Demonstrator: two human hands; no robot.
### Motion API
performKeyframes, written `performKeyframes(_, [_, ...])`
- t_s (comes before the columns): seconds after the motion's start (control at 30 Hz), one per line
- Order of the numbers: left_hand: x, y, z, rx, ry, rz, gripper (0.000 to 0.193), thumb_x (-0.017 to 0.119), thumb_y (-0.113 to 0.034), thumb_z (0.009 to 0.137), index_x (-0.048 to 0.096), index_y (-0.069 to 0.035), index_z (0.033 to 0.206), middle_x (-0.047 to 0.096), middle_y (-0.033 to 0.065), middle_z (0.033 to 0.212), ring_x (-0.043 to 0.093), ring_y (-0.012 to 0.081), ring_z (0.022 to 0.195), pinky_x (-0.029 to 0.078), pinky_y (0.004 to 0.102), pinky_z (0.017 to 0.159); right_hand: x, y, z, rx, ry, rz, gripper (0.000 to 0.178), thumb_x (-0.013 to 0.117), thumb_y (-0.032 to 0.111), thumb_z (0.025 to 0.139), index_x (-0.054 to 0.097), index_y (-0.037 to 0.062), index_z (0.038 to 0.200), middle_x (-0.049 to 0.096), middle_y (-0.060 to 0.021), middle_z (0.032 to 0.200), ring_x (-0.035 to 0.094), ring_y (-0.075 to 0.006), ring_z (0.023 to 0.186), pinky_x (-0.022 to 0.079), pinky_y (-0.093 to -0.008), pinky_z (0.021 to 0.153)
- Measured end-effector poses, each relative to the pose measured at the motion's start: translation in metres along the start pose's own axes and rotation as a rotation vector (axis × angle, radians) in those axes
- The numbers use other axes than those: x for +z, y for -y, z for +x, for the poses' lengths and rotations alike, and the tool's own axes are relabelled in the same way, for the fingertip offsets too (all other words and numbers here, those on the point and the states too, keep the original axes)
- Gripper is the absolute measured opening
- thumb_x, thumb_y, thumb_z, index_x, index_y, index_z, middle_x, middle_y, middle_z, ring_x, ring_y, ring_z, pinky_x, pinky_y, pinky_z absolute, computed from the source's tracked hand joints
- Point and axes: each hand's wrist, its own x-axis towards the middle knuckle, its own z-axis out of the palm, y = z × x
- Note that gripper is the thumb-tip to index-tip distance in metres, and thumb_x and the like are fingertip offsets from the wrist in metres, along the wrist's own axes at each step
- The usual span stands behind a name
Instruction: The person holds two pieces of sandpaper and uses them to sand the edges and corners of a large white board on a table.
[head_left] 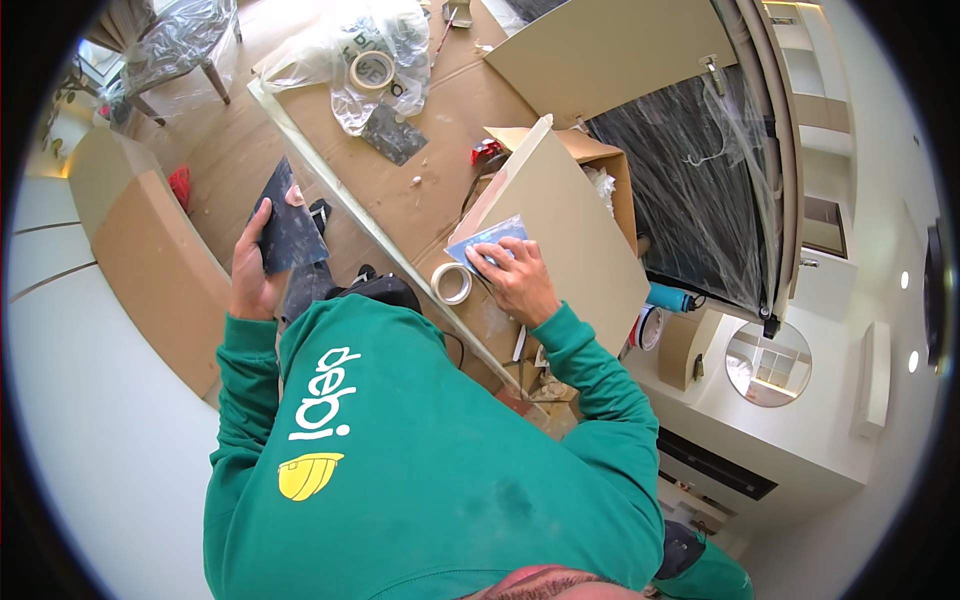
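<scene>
My left hand (254,270) grips a thin dark grey rectangular plate (288,225) by its edge, thumb on the upper face. A pink dab of paste (294,195) sits on that plate. In my right hand (515,278) is a flat blue spreader (485,240), pinched under my fingers. Its blade lies at the pale edge of a beige panel (575,235); whether it touches the edge I cannot tell. Close by the spreader is a roll of masking tape (452,284).
Beyond my hands lie a plastic bag (340,95), another tape roll (371,71) and a second dark plate (393,134). A long pale-edged strip (340,185) crosses in front of me. An open cardboard box (612,180) and a blue bottle (670,297) stand to the right.
</scene>
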Motion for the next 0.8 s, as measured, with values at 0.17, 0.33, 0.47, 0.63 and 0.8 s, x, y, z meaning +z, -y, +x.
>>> performKeyframes(0.17, [0.017, 0.014, 0.000, -0.096, 0.118, 0.059, 0.033, 0.061, -0.023, 0.098, 0.060, 0.001, 0.121, 0.070, 0.0106, 0.106, 0.070, 0.0209, 0.090, 0.058, 0.0361, 0.083, -0.039, 0.011, 0.008, -0.003, -0.168, 0.039, 0.044, 0.065, 0.004, 0.075, 0.069, 0.0100, 0.118, 0.064, 0.0002, 0.116, 0.055, -0.0222, 0.102, 0.041, -0.0372, 0.088])
performKeyframes(0.33, [0.074, 0.063, -0.019, -0.423, 0.369, -0.023, 0.038, 0.060, -0.024, 0.098, 0.057, 0.001, 0.126, 0.068, 0.0122, 0.113, 0.069, 0.0202, 0.095, 0.057, 0.0351, 0.087, -0.059, 0.060, 0.044, -0.075, -0.621, 0.164, 0.038, 0.069, 0.005, 0.077, 0.072, 0.0082, 0.114, 0.065, 0.0006, 0.117, 0.056, -0.0190, 0.097, 0.044, -0.0330, 0.083])
performKeyframes(0.47, [0.102, 0.084, -0.037, -0.391, 0.386, 0.093, 0.033, 0.064, -0.024, 0.097, 0.061, -0.002, 0.121, 0.071, 0.0094, 0.107, 0.071, 0.0173, 0.092, 0.058, 0.0324, 0.086, -0.052, 0.057, 0.041, -0.109, -0.696, 0.095, 0.037, 0.071, 0.008, 0.076, 0.073, 0.0092, 0.114, 0.064, 0.0033, 0.116, 0.056, -0.0172, 0.096, 0.044, -0.0331, 0.082])
performKeyframes(0.63, [0.123, 0.064, -0.050, -0.321, 0.373, 0.200, 0.031, 0.064, -0.024, 0.097, 0.062, -0.002, 0.118, 0.071, 0.0082, 0.098, 0.070, 0.0171, 0.077, 0.059, 0.0309, 0.073, -0.057, -0.006, 0.008, -0.008, -0.411, -0.199, 0.049, 0.067, 0.007, 0.072, 0.070, 0.0092, 0.122, 0.063, 0.0006, 0.117, 0.054, -0.0195, 0.099, 0.041, -0.0368, 0.086])
performKeyframes(0.8, [0.107, 0.072, -0.016, 0.667, 0.324, 0.765, 0.033, 0.059, -0.020, 0.100, 0.059, 0.004, 0.124, 0.067, 0.0129, 0.106, 0.066, 0.0190, 0.093, 0.056, 0.0315, 0.080, -0.114, -0.003, 0.000, 0.384, -0.564, 0.457, 0.036, 0.055, 0.003, 0.091, 0.065, 0.0019, 0.126, 0.064, -0.0066, 0.119, 0.058, -0.0216, 0.106, 0.045, -0.0342, 0.093])
